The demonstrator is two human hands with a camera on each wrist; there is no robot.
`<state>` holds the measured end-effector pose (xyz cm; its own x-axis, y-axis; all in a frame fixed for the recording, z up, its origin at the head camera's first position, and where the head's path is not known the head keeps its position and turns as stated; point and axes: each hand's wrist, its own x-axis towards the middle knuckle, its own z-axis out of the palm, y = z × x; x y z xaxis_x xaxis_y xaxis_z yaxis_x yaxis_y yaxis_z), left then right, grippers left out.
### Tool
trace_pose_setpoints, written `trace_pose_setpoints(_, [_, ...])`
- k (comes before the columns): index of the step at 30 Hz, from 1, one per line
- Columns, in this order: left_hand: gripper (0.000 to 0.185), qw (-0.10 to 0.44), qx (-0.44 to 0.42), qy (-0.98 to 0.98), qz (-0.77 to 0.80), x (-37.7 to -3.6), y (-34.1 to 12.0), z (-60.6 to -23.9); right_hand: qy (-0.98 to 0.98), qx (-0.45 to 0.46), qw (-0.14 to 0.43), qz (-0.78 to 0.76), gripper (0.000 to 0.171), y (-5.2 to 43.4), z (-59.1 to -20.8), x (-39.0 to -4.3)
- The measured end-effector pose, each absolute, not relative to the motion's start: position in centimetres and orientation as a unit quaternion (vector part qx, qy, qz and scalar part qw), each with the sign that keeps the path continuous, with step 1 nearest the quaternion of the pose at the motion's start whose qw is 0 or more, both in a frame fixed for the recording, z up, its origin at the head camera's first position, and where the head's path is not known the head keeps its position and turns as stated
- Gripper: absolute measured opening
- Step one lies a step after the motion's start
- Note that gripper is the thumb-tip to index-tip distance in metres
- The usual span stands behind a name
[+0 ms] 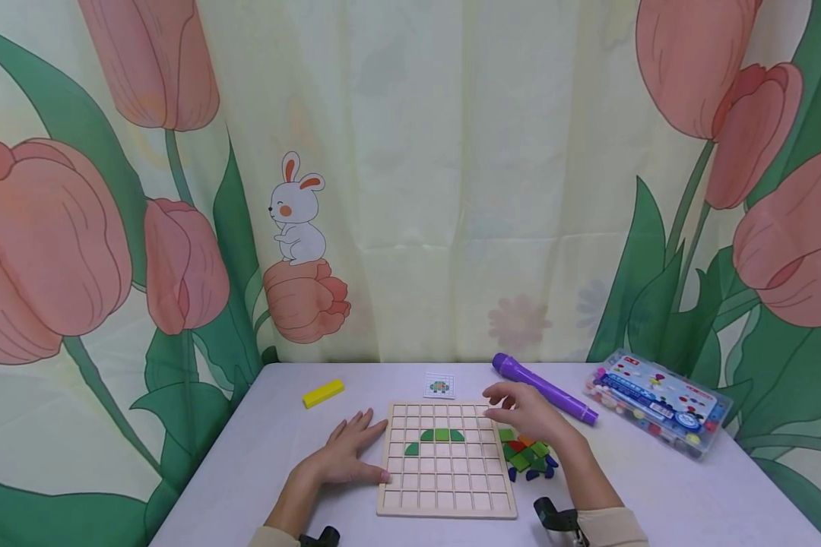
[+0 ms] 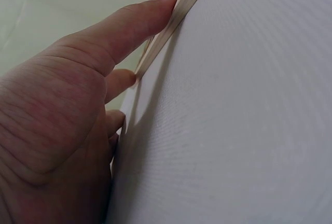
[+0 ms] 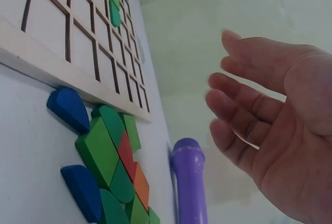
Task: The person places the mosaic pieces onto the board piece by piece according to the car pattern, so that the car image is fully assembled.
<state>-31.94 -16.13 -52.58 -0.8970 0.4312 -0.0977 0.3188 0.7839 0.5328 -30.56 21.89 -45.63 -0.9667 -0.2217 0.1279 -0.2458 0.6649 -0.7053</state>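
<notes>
Left hand [image 1: 345, 456] lies flat on the white table [image 1: 657, 494] at lower centre of the head view, fingers straight, thumb and fingertips touching the left edge of the wooden grid board [image 1: 446, 504]; the left wrist view shows the same, thumb [image 2: 136, 24] pressed along the board's rim [image 2: 176, 19]. Right hand [image 1: 523, 412] hovers over the board's upper right corner, fingers relaxed and spread, holding nothing; the right wrist view shows the palm empty [image 3: 290, 130]. Board sits bottom centre of the frame, with four green pieces [image 1: 442, 435] seated in its cells. Loose pile of green, red, orange and blue pieces [image 1: 528, 456] lies just right of the board, under the right wrist. Purple pen-like tube [image 1: 546, 389] beyond the right hand. Small pattern card [image 1: 439, 385] above the board, yellow block [image 1: 323, 393] to the upper left, clear plastic case [image 1: 657, 401] at far right.
</notes>
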Motion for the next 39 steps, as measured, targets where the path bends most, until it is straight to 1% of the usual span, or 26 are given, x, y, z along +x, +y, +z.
trace_pose_setpoints(3, [0.106, 0.107, 0.200, 0.938, 0.263, -31.9, -16.2, -52.6, -0.913, 0.120, 0.010, 0.390, 0.028, 22.3, -45.8, -30.7])
trace_pose_setpoints(11, [0.106, 0.106, 0.203, 0.938, 0.259, -31.8, -16.2, -52.5, -0.918, 0.101, -0.019, 0.383, 0.036, 23.4, -45.8, -30.6])
trace_pose_setpoints(19, [0.106, 0.106, 0.202, 0.938, 0.260, -31.8, -16.2, -52.5, -0.927, 0.085, -0.037, 0.364, 0.030, 24.4, -45.6, -30.2])
trace_pose_setpoints(24, [0.106, 0.106, 0.204, 0.938, 0.259, -31.8, -16.2, -52.5, -0.926, 0.076, -0.047, 0.366, 0.028, 24.6, -46.4, -30.6])
trace_pose_setpoints(29, [0.106, 0.105, 0.206, 0.938, 0.258, -31.9, -16.2, -52.6, -0.921, 0.047, -0.069, 0.380, 0.024, 24.1, -47.4, -31.0])
trace_pose_setpoints(39, [0.106, 0.108, 0.203, 0.939, 0.254, -31.9, -16.2, -52.5, -0.932, 0.045, -0.059, 0.354, 0.020, 23.6, -48.7, -31.3])
